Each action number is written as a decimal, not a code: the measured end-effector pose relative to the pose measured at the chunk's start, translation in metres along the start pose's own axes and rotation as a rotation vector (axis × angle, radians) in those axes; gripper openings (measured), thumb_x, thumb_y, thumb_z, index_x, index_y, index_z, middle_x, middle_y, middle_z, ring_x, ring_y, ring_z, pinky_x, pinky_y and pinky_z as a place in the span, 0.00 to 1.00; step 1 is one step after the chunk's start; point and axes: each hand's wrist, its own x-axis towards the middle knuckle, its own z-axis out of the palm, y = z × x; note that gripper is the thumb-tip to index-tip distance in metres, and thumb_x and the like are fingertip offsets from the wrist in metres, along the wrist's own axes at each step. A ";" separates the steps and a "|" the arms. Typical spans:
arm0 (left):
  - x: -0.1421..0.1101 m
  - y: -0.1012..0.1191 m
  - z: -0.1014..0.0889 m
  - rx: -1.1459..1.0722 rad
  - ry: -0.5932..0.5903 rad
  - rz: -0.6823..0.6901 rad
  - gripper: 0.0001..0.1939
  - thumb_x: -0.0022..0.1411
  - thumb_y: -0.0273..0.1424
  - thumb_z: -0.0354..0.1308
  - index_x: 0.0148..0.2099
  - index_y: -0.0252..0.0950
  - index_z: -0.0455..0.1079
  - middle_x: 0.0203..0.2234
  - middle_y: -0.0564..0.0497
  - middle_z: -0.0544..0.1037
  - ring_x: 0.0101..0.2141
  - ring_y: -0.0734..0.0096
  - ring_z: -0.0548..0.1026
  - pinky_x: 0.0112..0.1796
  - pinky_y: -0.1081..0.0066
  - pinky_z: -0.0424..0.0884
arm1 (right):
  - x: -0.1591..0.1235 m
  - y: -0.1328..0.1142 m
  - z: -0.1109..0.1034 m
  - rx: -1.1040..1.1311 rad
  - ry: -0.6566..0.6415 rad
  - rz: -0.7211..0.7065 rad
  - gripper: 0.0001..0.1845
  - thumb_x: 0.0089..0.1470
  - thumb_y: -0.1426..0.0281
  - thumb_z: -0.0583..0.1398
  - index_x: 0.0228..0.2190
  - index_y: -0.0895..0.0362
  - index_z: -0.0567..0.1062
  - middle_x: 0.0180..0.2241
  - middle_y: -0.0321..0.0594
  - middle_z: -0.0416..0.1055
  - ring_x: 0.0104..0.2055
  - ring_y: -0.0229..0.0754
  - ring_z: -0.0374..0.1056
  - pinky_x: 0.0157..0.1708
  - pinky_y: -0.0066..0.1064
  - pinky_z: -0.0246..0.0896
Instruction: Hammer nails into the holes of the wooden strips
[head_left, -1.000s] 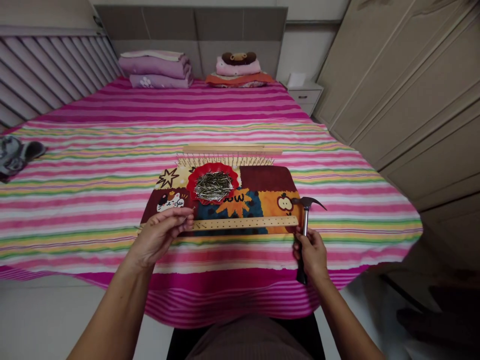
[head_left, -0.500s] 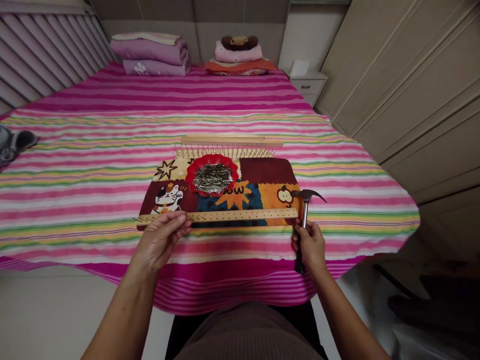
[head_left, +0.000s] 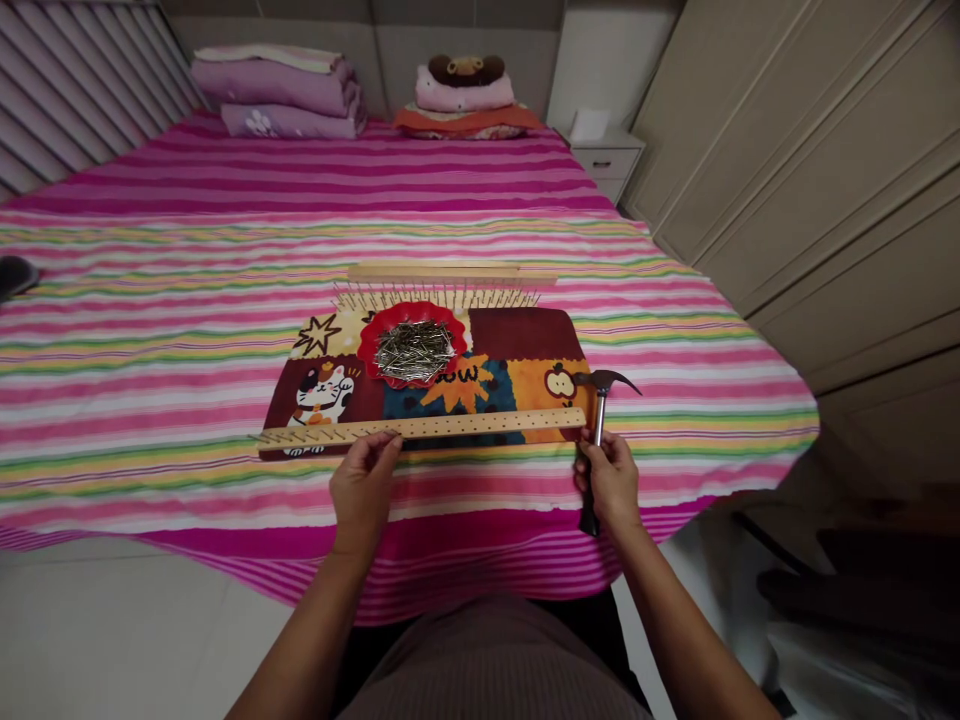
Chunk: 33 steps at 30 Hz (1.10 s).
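A long wooden strip with rows of holes lies along the near edge of a patterned cushion. Several nails stand slanted in its left part. Thumb and forefinger of my left hand are pinched together at the strip, by the last of these nails; what lies between the fingertips is too small to make out. My right hand grips a claw hammer by its shaft, head up, beside the strip's right end. A red scalloped bowl full of loose nails rests on the cushion.
Behind the cushion are another strip bristling with nails and plain wooden strips. All lie on a striped bedspread. Folded bedding and pillows are at the far end. Wardrobe doors flank the right.
My left hand has moved right along the strip, from among the slanted nails to the last one. The right hand still holds the hammer. The whole view has shifted slightly.
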 end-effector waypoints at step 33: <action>0.001 -0.023 0.028 0.364 0.131 0.410 0.09 0.59 0.36 0.54 0.32 0.38 0.71 0.27 0.50 0.74 0.33 0.67 0.71 0.38 0.67 0.65 | -0.012 -0.010 -0.004 -0.158 0.024 -0.119 0.11 0.47 0.63 0.63 0.33 0.54 0.69 0.18 0.26 0.64 0.14 0.30 0.56 0.11 0.20 0.51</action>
